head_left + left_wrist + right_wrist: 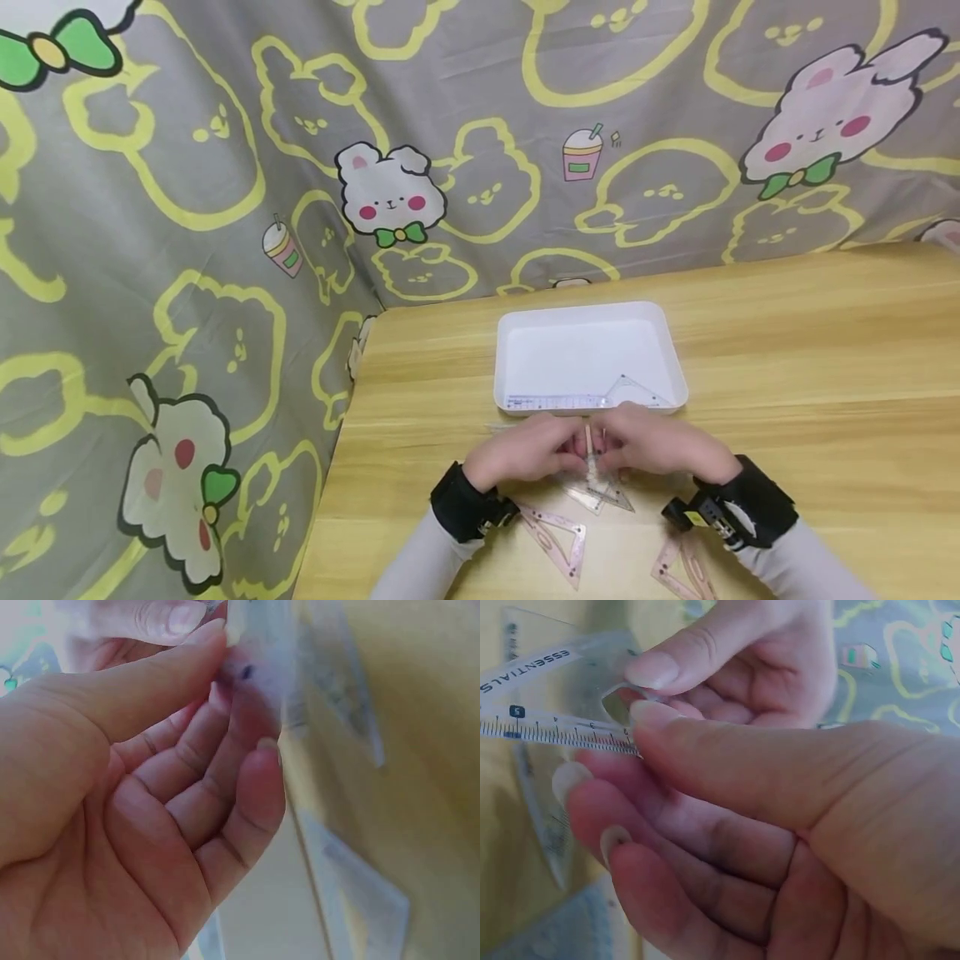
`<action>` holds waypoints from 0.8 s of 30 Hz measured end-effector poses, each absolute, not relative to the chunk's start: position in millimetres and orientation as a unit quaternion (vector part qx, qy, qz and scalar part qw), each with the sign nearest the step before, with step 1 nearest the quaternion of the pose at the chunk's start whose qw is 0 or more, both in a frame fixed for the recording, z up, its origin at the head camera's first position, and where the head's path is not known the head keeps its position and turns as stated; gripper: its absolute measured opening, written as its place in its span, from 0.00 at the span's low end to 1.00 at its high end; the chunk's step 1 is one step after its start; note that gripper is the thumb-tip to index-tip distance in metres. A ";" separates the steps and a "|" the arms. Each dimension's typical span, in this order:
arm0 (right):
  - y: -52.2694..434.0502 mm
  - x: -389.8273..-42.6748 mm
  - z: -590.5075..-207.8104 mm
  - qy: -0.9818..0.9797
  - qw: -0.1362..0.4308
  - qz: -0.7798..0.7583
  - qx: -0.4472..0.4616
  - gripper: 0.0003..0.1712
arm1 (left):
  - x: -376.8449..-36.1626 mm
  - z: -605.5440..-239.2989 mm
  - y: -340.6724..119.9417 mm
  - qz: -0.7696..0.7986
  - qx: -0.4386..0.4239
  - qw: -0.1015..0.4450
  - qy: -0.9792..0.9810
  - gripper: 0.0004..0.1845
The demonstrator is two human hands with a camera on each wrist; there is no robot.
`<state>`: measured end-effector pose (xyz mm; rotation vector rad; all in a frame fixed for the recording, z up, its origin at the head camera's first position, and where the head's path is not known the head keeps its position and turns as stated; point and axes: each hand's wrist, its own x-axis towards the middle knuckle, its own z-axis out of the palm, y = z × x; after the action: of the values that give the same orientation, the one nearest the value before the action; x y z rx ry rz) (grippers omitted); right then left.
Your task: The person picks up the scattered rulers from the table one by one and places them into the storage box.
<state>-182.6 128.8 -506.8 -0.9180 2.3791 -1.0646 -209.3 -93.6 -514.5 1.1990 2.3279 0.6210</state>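
A clear set square [597, 487] is pinched between thumb and fingers of both the left hand [525, 450] and the right hand [656, 446], near the table's front edge, just short of the white tray [588, 317]. Sorting seems midway; next, a lift over the tray's rim is called for.

Two bare hands, banded at the wrists

The left hand [528, 450] and right hand [656, 446] wear no gloves or rings. Each wrist carries a wide black strap [457, 504] holding a small dark camera unit; the right one shows a yellow mark. Light grey long sleeves [423, 562] cover both forearms.
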 end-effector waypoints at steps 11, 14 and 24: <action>164.3 -196.7 -486.7 0.849 0.106 -0.430 -0.288 0.05 | -224.5 -493.8 -97.0 0.333 0.428 0.152 0.826 0.08; 170.1 -197.5 -485.1 0.860 0.063 -0.432 -0.265 0.04 | -229.4 -492.2 -91.6 0.361 0.413 0.122 0.827 0.09; 190.4 -204.4 -488.0 0.899 -0.051 -0.410 -0.146 0.05 | -252.3 -493.2 -46.4 0.401 0.339 0.068 0.848 0.11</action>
<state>-204.4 190.4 -488.0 -0.4741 2.9203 -1.3314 -252.3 -46.4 -493.2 1.0221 2.5557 1.2081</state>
